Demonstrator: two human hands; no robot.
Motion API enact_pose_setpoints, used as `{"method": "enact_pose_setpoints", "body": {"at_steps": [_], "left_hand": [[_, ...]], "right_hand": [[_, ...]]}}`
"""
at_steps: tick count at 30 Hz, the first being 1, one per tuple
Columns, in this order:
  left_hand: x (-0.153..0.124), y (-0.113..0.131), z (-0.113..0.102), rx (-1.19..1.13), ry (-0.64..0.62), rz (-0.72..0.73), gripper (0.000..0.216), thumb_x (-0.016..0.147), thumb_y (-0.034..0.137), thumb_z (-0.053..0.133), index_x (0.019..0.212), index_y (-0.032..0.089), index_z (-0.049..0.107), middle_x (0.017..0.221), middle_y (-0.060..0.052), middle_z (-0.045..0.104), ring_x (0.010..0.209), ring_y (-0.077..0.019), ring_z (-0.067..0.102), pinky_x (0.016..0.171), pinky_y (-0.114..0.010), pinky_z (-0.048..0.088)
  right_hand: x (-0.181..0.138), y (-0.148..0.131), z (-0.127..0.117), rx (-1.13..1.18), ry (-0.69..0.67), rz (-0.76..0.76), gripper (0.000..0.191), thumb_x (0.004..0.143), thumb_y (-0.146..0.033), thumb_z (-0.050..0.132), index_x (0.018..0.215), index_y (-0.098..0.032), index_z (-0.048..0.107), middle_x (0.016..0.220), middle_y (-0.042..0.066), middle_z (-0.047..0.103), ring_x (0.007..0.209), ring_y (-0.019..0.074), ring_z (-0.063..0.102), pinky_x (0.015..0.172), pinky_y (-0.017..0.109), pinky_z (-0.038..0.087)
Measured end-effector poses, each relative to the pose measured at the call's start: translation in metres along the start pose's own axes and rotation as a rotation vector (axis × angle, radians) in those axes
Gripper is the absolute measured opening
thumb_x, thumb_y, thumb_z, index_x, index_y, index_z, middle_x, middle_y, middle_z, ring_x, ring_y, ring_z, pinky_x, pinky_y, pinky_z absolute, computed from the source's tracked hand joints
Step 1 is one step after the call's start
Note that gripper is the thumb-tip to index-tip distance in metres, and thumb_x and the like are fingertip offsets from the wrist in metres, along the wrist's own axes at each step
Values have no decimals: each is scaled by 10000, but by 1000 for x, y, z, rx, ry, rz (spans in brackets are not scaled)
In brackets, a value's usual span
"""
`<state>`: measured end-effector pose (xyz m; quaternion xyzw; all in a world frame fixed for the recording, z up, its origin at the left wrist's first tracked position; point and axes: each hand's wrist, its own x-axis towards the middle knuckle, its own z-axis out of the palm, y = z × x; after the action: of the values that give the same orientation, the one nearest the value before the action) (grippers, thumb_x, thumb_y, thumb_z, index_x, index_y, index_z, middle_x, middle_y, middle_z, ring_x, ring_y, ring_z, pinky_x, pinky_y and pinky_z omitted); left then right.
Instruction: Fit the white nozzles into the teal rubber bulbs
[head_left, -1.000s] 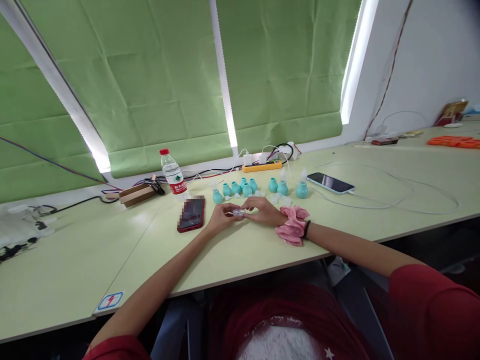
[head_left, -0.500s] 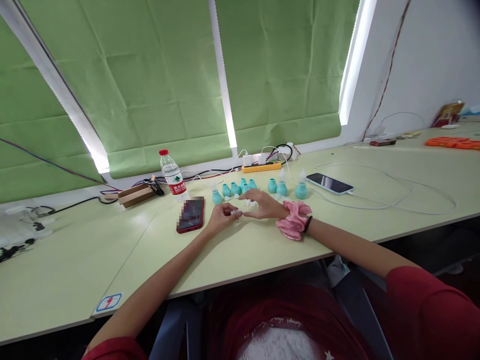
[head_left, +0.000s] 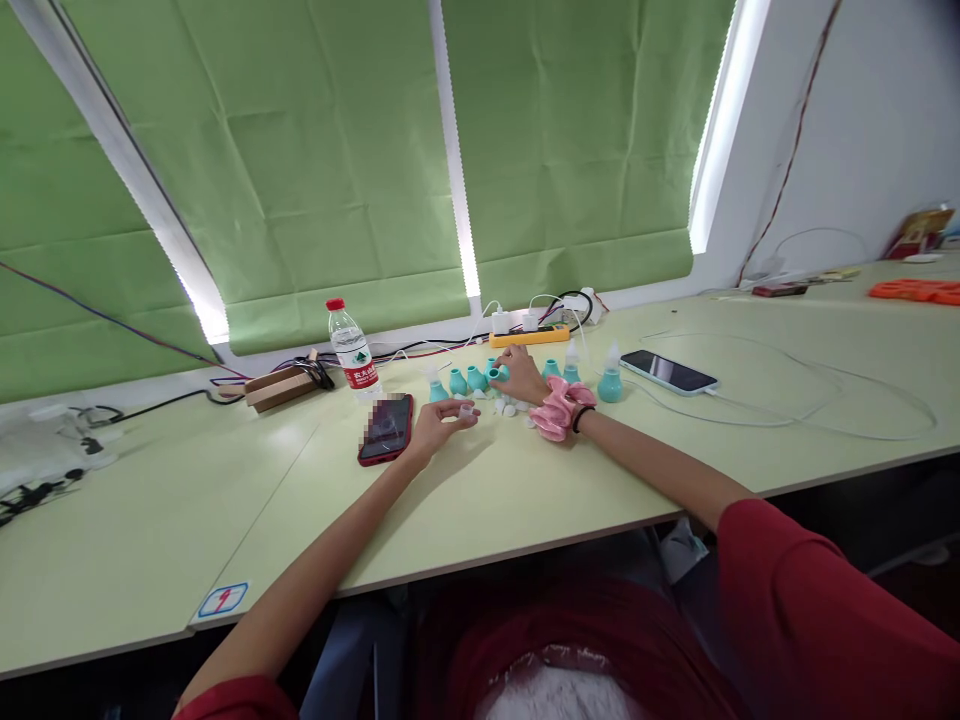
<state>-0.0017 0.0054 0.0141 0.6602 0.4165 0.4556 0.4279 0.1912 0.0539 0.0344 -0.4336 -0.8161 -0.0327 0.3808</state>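
Observation:
My left hand point(head_left: 436, 428) is closed in a pinch above the table, with a small clear plastic tip point(head_left: 467, 411) between thumb and fingers. Farther in, my right hand point(head_left: 525, 376) has its thumb and fingers on a teal rubber bulb point(head_left: 500, 374), its open neck tilted toward me. Beside it stand more teal bulbs point(head_left: 476, 379) in a row. A bulb with a clear nozzle point(head_left: 610, 384) stands at the right, and another nozzled bulb point(head_left: 438, 390) at the left. Small whitish pieces point(head_left: 510, 408) lie scattered between my hands, partly hidden by the right one.
A red-edged phone point(head_left: 385, 430) lies left of my left hand, with a water bottle point(head_left: 355, 355) behind it. A second phone point(head_left: 667, 372) on a white cable lies at the right. A yellow power strip point(head_left: 529, 337) and a cardboard box point(head_left: 281, 387) are at the back.
My right hand has moved away from my left, toward the row, and taken hold of a teal bulb. My left hand keeps the clear tip, now more exposed. The view has shifted slightly.

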Motion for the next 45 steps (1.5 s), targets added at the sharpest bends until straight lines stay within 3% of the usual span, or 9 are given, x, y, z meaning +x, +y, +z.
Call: {"method": "enact_pose_setpoints", "body": {"at_steps": [4,6,10,17,28,32,35,40,45], "left_hand": [[1,6,-4,92,139,130,386,500,332,711,829,140,651,804,-37,619,781,-152,519,611,-223,401],[0,11,-6,99,201,174,387,490,328,719,824,145,654,713,-7,581,670,-109,489,533,-200,366],[-3,19,-9,-78,86,117,379,519,330,710,821,121,618,596,17,543,496,-58,449,470,-199,364],[-5,13,-5,-161,-161,-47,410,522,306,721,841,84,592,670,-48,630,622,-134,586,685,-328,487],[-7,6,5,-127,-132,-2,417,547,379,693,800,65,588,590,-41,598,481,-105,542,487,-261,483],[-8,9,8,-114,-116,47,427,517,364,714,795,65,591,562,-34,588,476,-115,540,476,-264,479],[-9,12,9,-89,-120,106,421,513,358,715,799,68,607,556,-32,585,483,-118,537,490,-269,481],[-10,16,7,4,-181,143,403,548,392,682,804,85,633,582,-36,579,495,-108,518,503,-254,476],[-14,18,9,99,-234,188,358,610,372,642,826,87,642,606,-42,574,502,-96,497,503,-228,452]], "right_hand": [[-8,-8,1,88,130,-55,202,706,-284,510,861,-163,465,976,88,484,956,215,437,772,342,370],[-20,-11,4,189,98,-127,217,709,-266,490,888,-156,438,918,70,519,833,170,495,711,295,388],[-43,-18,14,114,-105,-195,168,703,-259,490,836,-156,487,721,25,547,651,137,499,605,252,368],[-40,-23,14,-15,17,-256,96,671,-245,515,629,-158,522,686,49,503,678,153,472,611,260,385],[-49,-37,12,-107,-158,-17,102,677,-213,470,666,-142,543,619,62,574,575,143,509,516,235,312],[-47,-38,9,62,-163,-23,93,647,-201,480,578,-142,500,542,19,514,526,107,457,492,216,295],[-45,-39,5,334,-287,70,153,623,-252,528,540,-140,464,477,-34,412,456,65,384,437,192,272],[-42,-40,-9,788,-698,241,221,625,-332,579,632,-133,482,453,-69,348,377,35,320,360,178,227],[-37,-35,-17,1009,-993,290,191,636,-283,595,673,-134,482,474,-80,331,367,14,269,335,157,184]]}}
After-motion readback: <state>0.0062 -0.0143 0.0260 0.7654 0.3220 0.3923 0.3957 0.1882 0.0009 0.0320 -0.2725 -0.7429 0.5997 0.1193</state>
